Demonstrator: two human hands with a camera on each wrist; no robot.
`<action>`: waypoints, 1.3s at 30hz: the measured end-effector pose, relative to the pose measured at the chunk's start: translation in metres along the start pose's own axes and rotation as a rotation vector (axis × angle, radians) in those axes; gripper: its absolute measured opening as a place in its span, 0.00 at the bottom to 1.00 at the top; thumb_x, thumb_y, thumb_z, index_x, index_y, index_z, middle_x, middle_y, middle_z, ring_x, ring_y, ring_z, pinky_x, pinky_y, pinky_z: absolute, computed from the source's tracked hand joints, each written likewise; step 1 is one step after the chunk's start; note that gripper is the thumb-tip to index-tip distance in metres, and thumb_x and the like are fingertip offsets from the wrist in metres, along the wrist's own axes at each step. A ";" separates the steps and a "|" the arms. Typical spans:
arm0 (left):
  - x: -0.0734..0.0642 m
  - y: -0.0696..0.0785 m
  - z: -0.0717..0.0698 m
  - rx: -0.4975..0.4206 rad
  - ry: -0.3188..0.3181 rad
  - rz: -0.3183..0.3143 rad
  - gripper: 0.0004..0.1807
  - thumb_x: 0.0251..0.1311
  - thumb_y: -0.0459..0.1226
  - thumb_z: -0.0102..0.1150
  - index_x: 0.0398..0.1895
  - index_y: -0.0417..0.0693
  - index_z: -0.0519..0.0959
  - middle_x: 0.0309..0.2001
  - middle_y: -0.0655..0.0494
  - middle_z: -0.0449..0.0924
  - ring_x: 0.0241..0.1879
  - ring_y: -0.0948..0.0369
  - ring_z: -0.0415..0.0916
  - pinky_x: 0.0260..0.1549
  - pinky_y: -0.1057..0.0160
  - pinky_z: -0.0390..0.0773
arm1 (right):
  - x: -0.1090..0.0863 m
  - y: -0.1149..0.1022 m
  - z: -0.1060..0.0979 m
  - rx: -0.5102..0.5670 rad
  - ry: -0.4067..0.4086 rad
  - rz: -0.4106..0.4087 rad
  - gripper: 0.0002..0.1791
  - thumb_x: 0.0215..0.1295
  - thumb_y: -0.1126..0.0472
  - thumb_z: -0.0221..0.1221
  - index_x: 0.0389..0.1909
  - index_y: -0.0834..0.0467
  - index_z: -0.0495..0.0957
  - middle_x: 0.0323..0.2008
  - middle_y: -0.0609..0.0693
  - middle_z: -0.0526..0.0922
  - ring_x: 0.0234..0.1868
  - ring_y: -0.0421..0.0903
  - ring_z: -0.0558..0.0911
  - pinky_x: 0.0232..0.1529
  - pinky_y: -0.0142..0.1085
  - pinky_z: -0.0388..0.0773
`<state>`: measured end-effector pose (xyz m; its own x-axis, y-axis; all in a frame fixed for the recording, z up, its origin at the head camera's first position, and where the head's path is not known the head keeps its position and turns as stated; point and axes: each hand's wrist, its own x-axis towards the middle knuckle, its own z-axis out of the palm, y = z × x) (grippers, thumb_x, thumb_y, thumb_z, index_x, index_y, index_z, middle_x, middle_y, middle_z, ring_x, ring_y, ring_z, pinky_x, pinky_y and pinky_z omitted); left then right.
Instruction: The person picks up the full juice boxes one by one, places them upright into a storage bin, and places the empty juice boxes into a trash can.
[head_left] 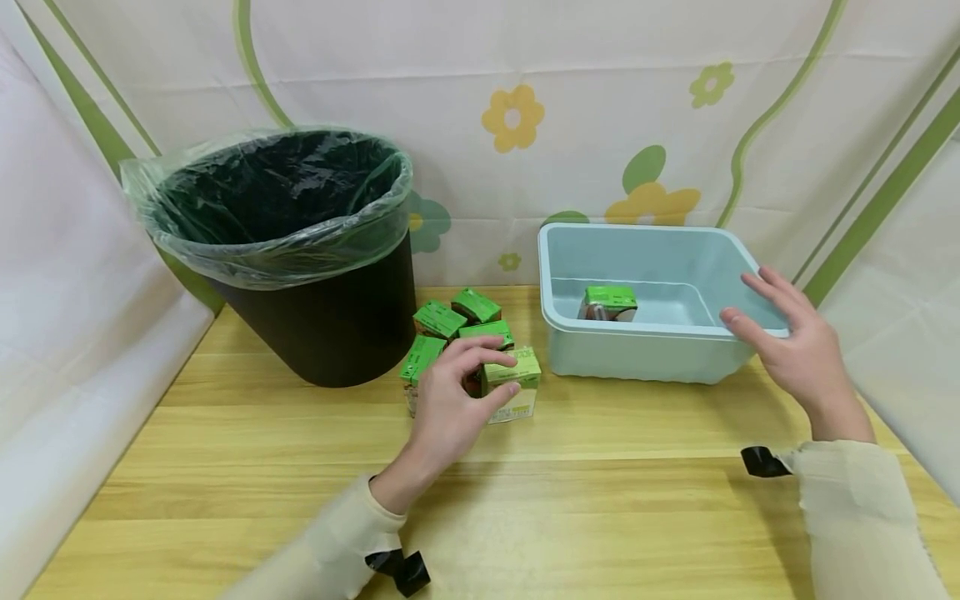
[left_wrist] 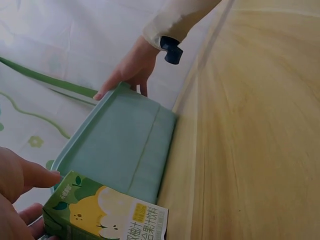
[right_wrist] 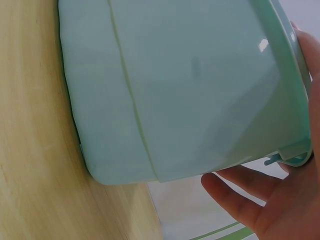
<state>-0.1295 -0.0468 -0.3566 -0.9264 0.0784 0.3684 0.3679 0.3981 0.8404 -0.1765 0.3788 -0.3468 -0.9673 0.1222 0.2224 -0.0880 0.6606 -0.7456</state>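
Observation:
My left hand point(head_left: 453, 400) is at a pale yellow-green juice box point(head_left: 517, 387) standing on the table, thumb in front and fingers spread over its top. In the left wrist view, the thumb and fingertips come right at the top corners of the juice box point(left_wrist: 105, 210), which shows a yellow fruit picture. Several juice boxes with green tops point(head_left: 438, 318) stand close together beside and behind it. My right hand point(head_left: 806, 358) rests on the right corner of a light blue plastic bin point(head_left: 645, 354), thumb over the rim, fingers extended along its side point(right_wrist: 240, 195).
One green-topped juice box point(head_left: 611, 298) sits inside the blue bin. A black trash can point(head_left: 337, 333) lined with a translucent green bag point(head_left: 300, 258) stands at the left. Behind the wooden table point(head_left: 570, 500) hangs a flowered cloth point(head_left: 420, 92).

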 end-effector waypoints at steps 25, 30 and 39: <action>-0.008 -0.013 0.008 0.078 -0.033 0.130 0.16 0.56 0.30 0.79 0.47 0.55 0.92 0.64 0.58 0.85 0.68 0.55 0.79 0.62 0.47 0.80 | -0.001 0.000 -0.001 -0.001 0.004 -0.002 0.39 0.76 0.43 0.61 0.83 0.42 0.61 0.82 0.20 0.48 0.89 0.52 0.39 0.82 0.69 0.35; -0.009 -0.013 0.011 0.073 -0.022 0.100 0.16 0.58 0.32 0.78 0.48 0.56 0.92 0.64 0.59 0.84 0.54 0.58 0.85 0.44 0.58 0.86 | -0.002 -0.001 -0.001 0.001 0.003 -0.004 0.39 0.76 0.43 0.61 0.83 0.41 0.61 0.83 0.23 0.48 0.89 0.52 0.39 0.82 0.68 0.35; -0.008 -0.013 0.014 0.066 0.003 0.074 0.13 0.58 0.33 0.78 0.46 0.56 0.93 0.62 0.59 0.85 0.52 0.58 0.87 0.30 0.72 0.82 | -0.001 0.000 -0.001 -0.002 -0.001 -0.007 0.39 0.76 0.43 0.61 0.83 0.39 0.61 0.85 0.27 0.47 0.89 0.53 0.39 0.82 0.69 0.35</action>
<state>-0.1282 -0.0401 -0.3759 -0.8967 0.1066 0.4296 0.4286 0.4511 0.7828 -0.1758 0.3792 -0.3466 -0.9669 0.1164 0.2270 -0.0945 0.6631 -0.7425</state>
